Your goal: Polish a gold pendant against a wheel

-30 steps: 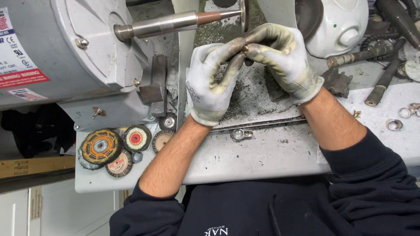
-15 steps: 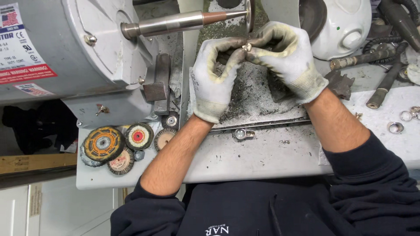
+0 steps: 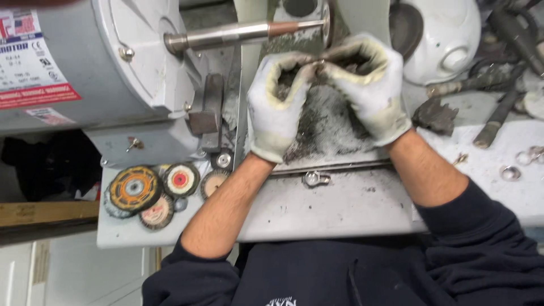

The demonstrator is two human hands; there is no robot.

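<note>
The small piece pinched between the gloved fingertips (image 3: 309, 71) is mostly hidden; the motor (image 3: 68, 62) is cropped at nine o'clock.

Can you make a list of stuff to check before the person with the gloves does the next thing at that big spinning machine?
1. Gloves on both hands: left hand and right hand are covered: ok.
2. Small metal piece pinched by both hands' fingertips: ok, though mostly hidden.
3. Fingers away from the polishing wheel on the motor spindle: not ok, they sit just below it.
4. Wheel spinning or stopped: cannot tell.
5. Sleeves pushed up off the forearms: ok.
6. Spare buffing discs lying off to the side: ok.
</note>
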